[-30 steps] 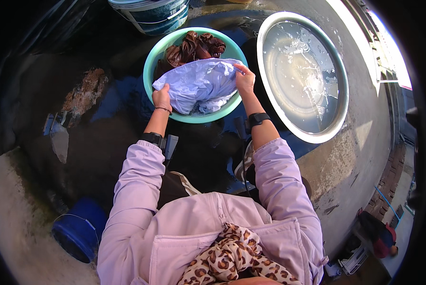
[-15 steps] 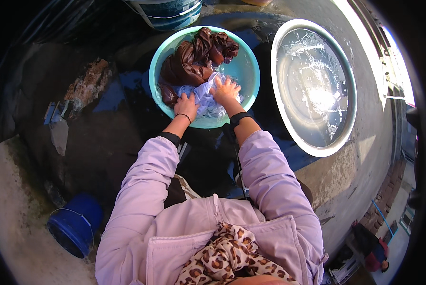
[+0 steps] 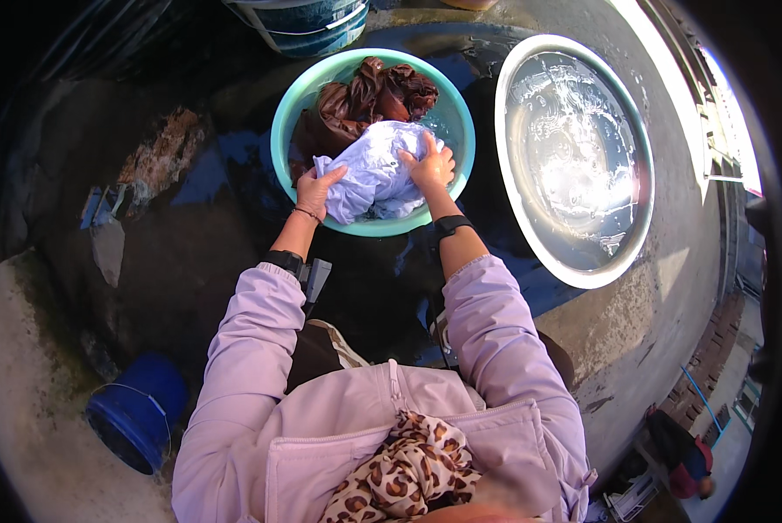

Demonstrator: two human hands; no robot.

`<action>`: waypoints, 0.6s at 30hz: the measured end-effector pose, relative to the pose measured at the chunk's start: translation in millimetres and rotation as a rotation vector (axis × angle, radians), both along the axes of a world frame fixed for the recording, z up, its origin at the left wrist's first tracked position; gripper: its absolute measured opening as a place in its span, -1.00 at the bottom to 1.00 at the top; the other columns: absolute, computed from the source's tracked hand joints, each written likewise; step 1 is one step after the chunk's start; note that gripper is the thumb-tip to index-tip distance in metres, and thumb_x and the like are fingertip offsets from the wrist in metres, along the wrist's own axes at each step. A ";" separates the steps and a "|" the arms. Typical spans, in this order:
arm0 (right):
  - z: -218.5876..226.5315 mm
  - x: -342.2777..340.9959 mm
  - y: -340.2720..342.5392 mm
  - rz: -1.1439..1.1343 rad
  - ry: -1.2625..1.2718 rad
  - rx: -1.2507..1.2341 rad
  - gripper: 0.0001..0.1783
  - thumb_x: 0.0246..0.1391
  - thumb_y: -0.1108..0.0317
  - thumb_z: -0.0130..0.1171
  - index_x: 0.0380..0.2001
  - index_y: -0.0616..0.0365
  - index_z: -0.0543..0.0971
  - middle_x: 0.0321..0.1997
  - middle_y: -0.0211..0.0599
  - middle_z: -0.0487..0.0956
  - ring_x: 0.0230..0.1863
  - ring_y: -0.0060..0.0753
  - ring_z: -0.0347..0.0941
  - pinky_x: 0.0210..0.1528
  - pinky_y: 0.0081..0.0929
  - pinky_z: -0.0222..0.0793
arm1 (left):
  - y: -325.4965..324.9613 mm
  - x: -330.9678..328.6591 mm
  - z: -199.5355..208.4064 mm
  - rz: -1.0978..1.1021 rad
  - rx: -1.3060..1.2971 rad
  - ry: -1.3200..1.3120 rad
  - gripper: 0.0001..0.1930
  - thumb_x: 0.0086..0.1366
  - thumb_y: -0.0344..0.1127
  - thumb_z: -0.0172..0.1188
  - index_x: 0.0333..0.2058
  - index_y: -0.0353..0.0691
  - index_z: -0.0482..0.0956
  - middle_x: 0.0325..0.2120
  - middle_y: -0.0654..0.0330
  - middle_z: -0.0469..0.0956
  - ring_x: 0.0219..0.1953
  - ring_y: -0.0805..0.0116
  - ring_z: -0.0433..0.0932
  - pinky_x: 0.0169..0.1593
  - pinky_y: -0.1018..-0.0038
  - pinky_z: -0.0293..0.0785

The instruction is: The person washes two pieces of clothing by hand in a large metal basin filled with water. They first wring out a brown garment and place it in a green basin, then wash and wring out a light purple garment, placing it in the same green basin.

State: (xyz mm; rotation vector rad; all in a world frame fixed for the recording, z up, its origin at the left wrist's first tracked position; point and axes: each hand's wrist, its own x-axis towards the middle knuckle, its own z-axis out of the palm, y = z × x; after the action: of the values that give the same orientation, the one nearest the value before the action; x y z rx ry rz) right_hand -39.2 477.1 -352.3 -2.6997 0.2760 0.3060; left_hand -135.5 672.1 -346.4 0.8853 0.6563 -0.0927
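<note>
A turquoise basin (image 3: 282, 131) holds water and two wet pieces of laundry. Across its near half spreads a pale lavender cloth (image 3: 375, 173), bunched and raised in the middle. My left hand (image 3: 314, 192) grips the cloth's left edge by the rim, thumb on top. At the opposite edge, my right hand (image 3: 432, 166) holds it between thumb and fingers, some fingertips hidden by the cloth. Behind lies a shiny dark brown garment (image 3: 343, 112), crumpled against the basin's far side, touched by neither hand.
A large pale-rimmed tub (image 3: 506, 161) of water stands to the right, glaring with sunlight. Beyond the basin is a dark blue-green bucket (image 3: 317, 39). A blue bucket (image 3: 138, 410) lies tipped at lower left. Another person (image 3: 692, 462) is at far lower right.
My hands have moved apart to either side of the lavender cloth. The cloth has come up from the water and spread wider, covering part of the brown garment.
</note>
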 end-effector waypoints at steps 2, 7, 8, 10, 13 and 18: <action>-4.9 -17.6 34.4 0.081 -0.227 -0.136 -0.35 -0.17 0.08 0.13 0.09 -0.31 0.23 0.18 -0.01 0.08 0.17 0.06 0.03 0.12 -0.03 0.00 | -12.5 4.6 -3.6 0.034 -0.120 -0.048 -0.65 -0.06 -0.51 0.25 -0.23 -0.33 0.46 -0.31 0.17 0.50 -0.28 0.33 0.49 -0.15 0.42 0.40; 8.8 0.2 14.4 0.908 -0.009 -0.071 -0.32 -0.13 -0.02 0.08 0.12 -0.22 0.20 0.25 -0.33 0.08 0.25 -0.08 -0.02 0.20 0.02 -0.12 | -11.5 9.7 -18.7 0.125 -0.190 0.140 -0.59 -0.07 -0.62 0.11 -0.15 -0.45 0.37 -0.21 0.06 0.44 -0.16 0.15 0.45 -0.03 0.29 0.35; 11.6 10.9 6.6 0.811 0.066 -0.163 -0.21 -0.16 -0.22 0.05 0.16 -0.19 0.16 0.24 -0.26 0.11 0.26 -0.08 -0.03 0.21 0.01 -0.14 | -8.9 10.3 -20.4 0.176 -0.173 0.211 -0.59 -0.08 -0.64 0.09 -0.15 -0.47 0.37 -0.20 0.04 0.44 -0.16 0.12 0.44 -0.02 0.28 0.35; 11.0 19.4 5.7 0.187 0.180 0.153 -0.15 -0.17 -0.32 -0.01 0.18 -0.20 0.12 0.23 -0.12 0.10 0.26 -0.02 -0.05 0.21 0.05 -0.20 | -9.3 8.1 -22.5 0.270 -0.167 0.195 -0.60 -0.12 -0.66 0.04 -0.18 -0.50 0.37 -0.21 0.00 0.43 -0.17 0.07 0.43 -0.03 0.27 0.34; -2.9 -6.7 37.5 0.163 0.085 0.023 -0.17 -0.13 -0.34 -0.08 0.14 -0.06 0.20 0.21 0.07 0.08 0.26 0.07 -0.07 0.17 0.12 -0.16 | -15.2 6.2 -25.3 0.283 -0.221 0.221 -0.67 -0.09 -0.56 0.13 -0.25 -0.47 0.42 -0.28 0.01 0.46 -0.21 0.13 0.45 -0.07 0.33 0.35; -6.2 -29.5 28.3 0.825 -0.237 0.016 -0.53 -0.23 0.13 0.18 -0.17 0.04 0.48 0.05 -0.26 0.36 0.05 -0.27 0.28 0.11 -0.04 0.07 | -15.0 7.2 -38.0 0.198 -0.401 0.079 -0.72 0.14 -0.34 0.13 -0.20 -0.35 0.42 -0.23 0.07 0.48 -0.15 0.15 0.46 0.01 0.25 0.33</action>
State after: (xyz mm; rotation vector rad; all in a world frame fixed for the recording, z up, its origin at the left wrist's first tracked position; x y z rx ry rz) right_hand -68.7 505.4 -358.5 -2.6580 -0.9178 0.2028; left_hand -128.4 657.1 -384.4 0.4303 0.7638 -0.0783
